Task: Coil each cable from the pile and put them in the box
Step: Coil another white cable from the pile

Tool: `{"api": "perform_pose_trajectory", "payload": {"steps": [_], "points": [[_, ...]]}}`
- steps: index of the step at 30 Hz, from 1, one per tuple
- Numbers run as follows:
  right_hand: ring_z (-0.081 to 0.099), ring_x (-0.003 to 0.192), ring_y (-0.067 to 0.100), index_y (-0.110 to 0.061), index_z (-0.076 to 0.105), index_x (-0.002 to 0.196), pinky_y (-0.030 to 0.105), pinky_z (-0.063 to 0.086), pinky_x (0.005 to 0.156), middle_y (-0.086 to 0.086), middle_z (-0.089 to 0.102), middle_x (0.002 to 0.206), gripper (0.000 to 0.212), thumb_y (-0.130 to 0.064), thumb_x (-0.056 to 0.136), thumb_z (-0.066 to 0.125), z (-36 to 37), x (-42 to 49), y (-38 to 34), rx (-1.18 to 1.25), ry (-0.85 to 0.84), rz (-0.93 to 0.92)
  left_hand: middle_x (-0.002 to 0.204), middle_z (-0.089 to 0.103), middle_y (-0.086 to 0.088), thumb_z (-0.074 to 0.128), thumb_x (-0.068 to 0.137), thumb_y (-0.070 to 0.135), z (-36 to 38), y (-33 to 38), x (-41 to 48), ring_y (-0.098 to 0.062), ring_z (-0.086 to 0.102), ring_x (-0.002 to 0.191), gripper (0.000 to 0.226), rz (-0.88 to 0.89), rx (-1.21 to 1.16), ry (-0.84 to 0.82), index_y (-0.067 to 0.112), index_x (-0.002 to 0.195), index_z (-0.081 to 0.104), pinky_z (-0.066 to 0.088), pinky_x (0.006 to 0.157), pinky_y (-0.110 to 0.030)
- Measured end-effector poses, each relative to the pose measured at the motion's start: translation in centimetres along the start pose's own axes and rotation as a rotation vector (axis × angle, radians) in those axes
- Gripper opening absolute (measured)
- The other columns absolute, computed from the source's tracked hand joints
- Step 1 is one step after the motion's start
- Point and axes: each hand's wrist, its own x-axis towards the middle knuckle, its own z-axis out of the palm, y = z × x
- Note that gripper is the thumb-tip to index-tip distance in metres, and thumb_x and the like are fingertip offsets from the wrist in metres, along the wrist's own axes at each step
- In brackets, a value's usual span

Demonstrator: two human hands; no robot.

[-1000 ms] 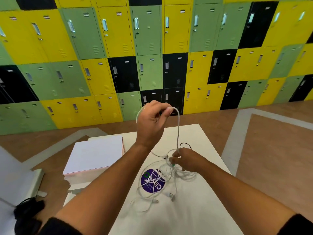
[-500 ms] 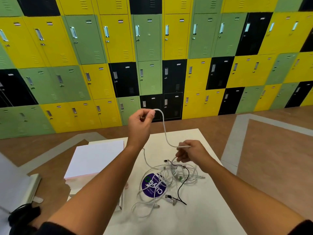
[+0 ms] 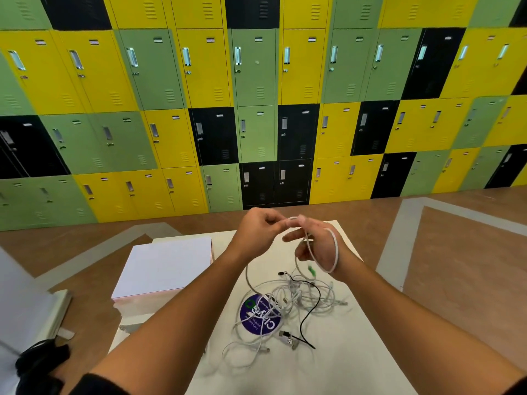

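Now your left hand (image 3: 256, 235) pinches the cable (image 3: 336, 249) to wind 1 loop round your right hand (image 3: 319, 248). Whether that hand grips, blur hides.

My hands meet mid-frame over the table's (image 3: 328, 366) far end, the left hand (image 3: 256, 238) just left of the right hand (image 3: 316, 248). The cable (image 3: 337, 249) loops round my right hand and hangs to the pile (image 3: 296, 297) on the table below. The pile partly covers a sticker (image 3: 251, 317). The box (image 3: 165, 266) lies left of the pile. Lockers (image 3: 256, 109) fill the upper frame behind the table.
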Motion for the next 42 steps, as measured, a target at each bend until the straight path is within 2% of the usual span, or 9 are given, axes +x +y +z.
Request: {"api": "perform_pose_trajectory", "payload": {"steps": [5, 9, 16, 19, 22, 27, 32, 37, 42], "points": [[0.037, 0.044, 0.018, -0.001, 0.069, 0.089, 0.026, 0.031, 0.045, 0.008, 0.048, 0.057, 0.026, -0.017, 0.103, 0.054, 0.5, 0.4, -1.6, -0.021, 0.063, -0.134, 0.092, 0.06, 0.008, 0.079, 0.083, 0.038, 0.5, -2.1, -0.2, -0.01, 0.059, 0.092, 0.017, -0.035, 0.262, 0.092, 0.028, 0.076, 0.067, 0.05, 0.075, -0.035], [0.039, 0.043, 0.015, 0.0, 0.068, 0.089, 0.026, 0.034, 0.043, 0.004, 0.048, 0.055, 0.031, -0.021, 0.104, 0.052, 0.8, 0.6, -3.4, -0.023, 0.089, -0.198, 0.077, 0.06, 0.01, 0.076, 0.087, 0.02, 1.0, -3.1, -1.2, -0.003, 0.05, 0.063, 0.014, -0.091, 0.163, 0.023, 0.02, 0.081, 0.063, 0.038, 0.06, -0.025], [0.047, 0.04, 0.013, -0.006, 0.06, 0.087, 0.021, 0.041, 0.042, 0.001, 0.053, 0.051, 0.03, -0.022, 0.106, 0.045, 0.8, 1.6, -6.9, 0.396, 0.364, -0.226, 0.084, 0.074, -0.008, 0.064, 0.092, 0.009, 0.7, -6.1, -2.8, -0.007, 0.068, 0.072, 0.013, -0.313, 0.019, -0.028, 0.009, 0.081, 0.069, 0.053, 0.066, -0.025], [0.062, 0.046, 0.018, -0.003, 0.059, 0.096, 0.026, 0.052, 0.046, 0.008, 0.065, 0.061, 0.022, -0.018, 0.106, 0.046, 0.1, 2.2, -6.9, 0.457, 0.49, -0.162, 0.093, 0.075, -0.003, 0.066, 0.095, 0.014, 0.7, -6.7, -3.8, 0.002, 0.065, 0.073, 0.018, -0.297, -0.086, -0.117, 0.011, 0.078, 0.066, 0.045, 0.059, -0.008], [0.074, 0.072, 0.029, 0.002, 0.055, 0.116, 0.036, 0.059, 0.058, 0.02, 0.07, 0.099, 0.018, -0.006, 0.102, 0.049, -0.9, 2.5, -5.6, 0.467, 0.493, 0.033, 0.091, 0.077, -0.01, 0.053, 0.104, 0.016, 0.6, -6.3, -3.6, -0.012, 0.071, 0.074, 0.021, -0.309, -0.209, -0.131, 0.008, 0.089, 0.066, 0.047, 0.06, -0.015], [0.073, 0.078, 0.034, -0.002, 0.049, 0.11, 0.048, 0.061, 0.071, 0.02, 0.059, 0.121, 0.022, -0.002, 0.093, 0.064, -2.6, 1.2, -0.9, -0.159, 0.278, 0.415, 0.065, 0.058, -0.003, 0.043, 0.108, 0.024, 0.7, -5.4, -2.3, -0.012, 0.05, 0.049, 0.029, -0.412, -0.442, 0.044, 0.009, 0.101, 0.067, 0.051, 0.057, -0.033], [0.062, 0.109, 0.031, -0.005, 0.042, 0.135, 0.047, 0.059, 0.087, 0.018, 0.058, 0.124, 0.091, -0.031, 0.065, 0.094, -3.2, -0.9, 0.0, -0.983, -0.188, 0.689, 0.065, 0.043, 0.0, 0.039, 0.109, 0.021, 0.9, -4.7, -1.5, -0.007, 0.03, 0.045, 0.029, -0.437, -0.485, 0.033, 0.008, 0.108, 0.065, 0.023, 0.043, -0.019], [0.037, 0.142, 0.032, -0.02, 0.015, 0.158, 0.046, 0.043, 0.108, 0.008, 0.023, 0.161, 0.114, -0.047, 0.072, 0.085, -0.5, 0.4, -1.2, -1.207, -0.03, 0.204, 0.067, 0.046, 0.002, 0.043, 0.108, 0.022, 1.3, -4.7, -1.6, -0.008, 0.033, 0.048, 0.031, -0.367, -0.282, -0.132, 0.012, 0.106, 0.072, 0.026, 0.044, -0.021], [0.041, 0.136, 0.022, -0.028, 0.057, 0.138, 0.038, 0.041, 0.106, -0.002, 0.049, 0.147, 0.044, -0.011, 0.097, 0.058, 1.1, 0.8, -2.7, -1.232, -0.154, -0.265, 0.066, 0.051, -0.001, 0.052, 0.104, 0.025, 1.8, -3.6, -2.1, -0.008, 0.035, 0.046, 0.028, -0.285, -0.281, -0.282, 0.012, 0.09, 0.072, 0.026, 0.046, -0.022]]}}
